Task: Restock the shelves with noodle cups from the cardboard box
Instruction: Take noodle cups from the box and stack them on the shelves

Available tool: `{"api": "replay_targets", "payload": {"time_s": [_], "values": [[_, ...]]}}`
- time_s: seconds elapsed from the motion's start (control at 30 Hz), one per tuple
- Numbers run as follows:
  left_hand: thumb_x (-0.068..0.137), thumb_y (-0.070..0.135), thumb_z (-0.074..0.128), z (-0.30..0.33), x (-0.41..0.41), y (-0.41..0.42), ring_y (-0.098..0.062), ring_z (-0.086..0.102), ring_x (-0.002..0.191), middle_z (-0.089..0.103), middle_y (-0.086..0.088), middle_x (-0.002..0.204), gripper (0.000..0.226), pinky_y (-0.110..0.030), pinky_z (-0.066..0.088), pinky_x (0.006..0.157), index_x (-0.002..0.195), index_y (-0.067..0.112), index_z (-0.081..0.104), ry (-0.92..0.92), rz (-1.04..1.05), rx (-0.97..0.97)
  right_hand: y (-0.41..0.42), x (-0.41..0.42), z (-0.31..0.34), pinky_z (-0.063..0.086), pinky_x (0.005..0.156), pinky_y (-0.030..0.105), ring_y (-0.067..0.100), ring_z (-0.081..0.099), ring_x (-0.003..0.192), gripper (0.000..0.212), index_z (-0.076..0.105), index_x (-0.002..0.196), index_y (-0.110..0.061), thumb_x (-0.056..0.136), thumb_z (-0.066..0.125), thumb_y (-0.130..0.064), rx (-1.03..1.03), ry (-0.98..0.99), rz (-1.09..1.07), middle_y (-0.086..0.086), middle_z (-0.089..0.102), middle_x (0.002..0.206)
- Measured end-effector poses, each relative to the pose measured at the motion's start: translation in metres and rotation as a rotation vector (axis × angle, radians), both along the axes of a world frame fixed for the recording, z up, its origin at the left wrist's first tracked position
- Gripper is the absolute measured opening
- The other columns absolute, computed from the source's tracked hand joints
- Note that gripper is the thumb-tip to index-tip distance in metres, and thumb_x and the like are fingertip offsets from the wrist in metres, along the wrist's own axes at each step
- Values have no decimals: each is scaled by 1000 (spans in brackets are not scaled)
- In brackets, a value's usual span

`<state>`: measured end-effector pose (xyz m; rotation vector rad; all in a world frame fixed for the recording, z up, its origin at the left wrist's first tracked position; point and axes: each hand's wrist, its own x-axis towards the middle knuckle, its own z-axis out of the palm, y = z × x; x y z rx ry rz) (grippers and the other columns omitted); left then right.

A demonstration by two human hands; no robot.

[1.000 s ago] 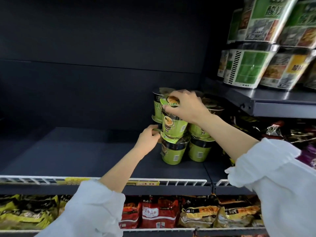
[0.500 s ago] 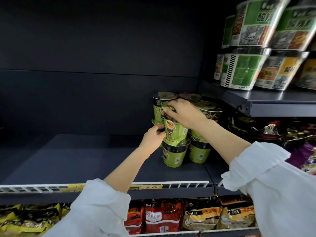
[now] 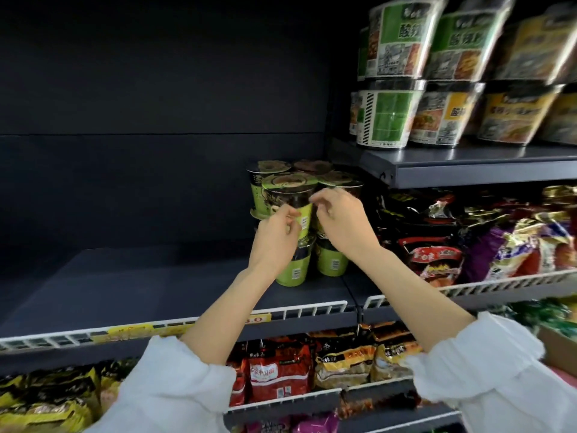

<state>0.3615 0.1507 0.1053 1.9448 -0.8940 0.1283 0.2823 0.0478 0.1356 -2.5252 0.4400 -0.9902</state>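
I note both hands have let go: the left hand (image 3: 276,235) and right hand (image 3: 338,218) hang loosely curled, grasping nothing, beside the top noodle cup (image 3: 288,195). It now stands stacked on the shelf (image 3: 156,285); placement looks complete.

I am reading "3.0" on the yellow price tag (image 3: 258,319) clipped to the wire rail of the shelf (image 3: 156,285); the red noodle packet (image 3: 276,375) below is showing "中国面" on a white band; the big green tubs (image 3: 396,32) up right are showing "酸", the remainder blurring
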Motion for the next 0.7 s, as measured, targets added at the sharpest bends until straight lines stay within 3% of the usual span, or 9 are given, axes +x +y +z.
{"api": "replay_targets", "payload": {"time_s": [0.17,0.33,0.43,0.53,0.6,0.7], "values": [[93,19,51,-9,-79,-41,-21,64,77,67,2,83,10,-40,55,70,99,23,58,-17,-175,74,-33,-95,-24,49,85,32,24,62,97,32,63,115,-10,95,39,-2,170,98,-80,10,66,107],[93,24,53,-32,-187,-109,-19,64,77,65,2,84,9,-40,56,69,99,21,59,-10,-289,175,-89,-225,-59,51,76,39,32,64,86,26,62,114,-12,97,43,-8,281,202,-232,15,69,98],[93,24,52,-49,-259,-154,-19,65,76,66,2,85,8,-41,57,71,99,22,58,42,-379,229,-118,-305,-81,47,64,33,27,61,76,24,63,111,-6,95,45,-7,313,270,-324,12,66,91],[92,26,54,-71,-328,-196,-19,65,82,68,1,89,11,-39,55,75,101,21,59,99,-449,306,-146,-378,-102,42,69,30,25,57,85,23,64,106,-5,90,48,-8,330,342,-407,9,62,90],[90,21,55,-86,-372,-218,-21,64,89,66,1,89,14,-31,52,77,102,18,62,112,-499,358,-163,-422,-115,37,72,34,31,54,96,31,61,104,-3,83,48,-22,333,420,-479,15,59,94],[89,14,52,-102,-430,-243,-27,63,99,68,-7,104,22,-29,45,74,109,15,62,106,-603,453,-184,-482,-131,39,84,37,35,45,113,45,54,119,-7,80,48,-28,340,518,-592,17,52,114]]}}
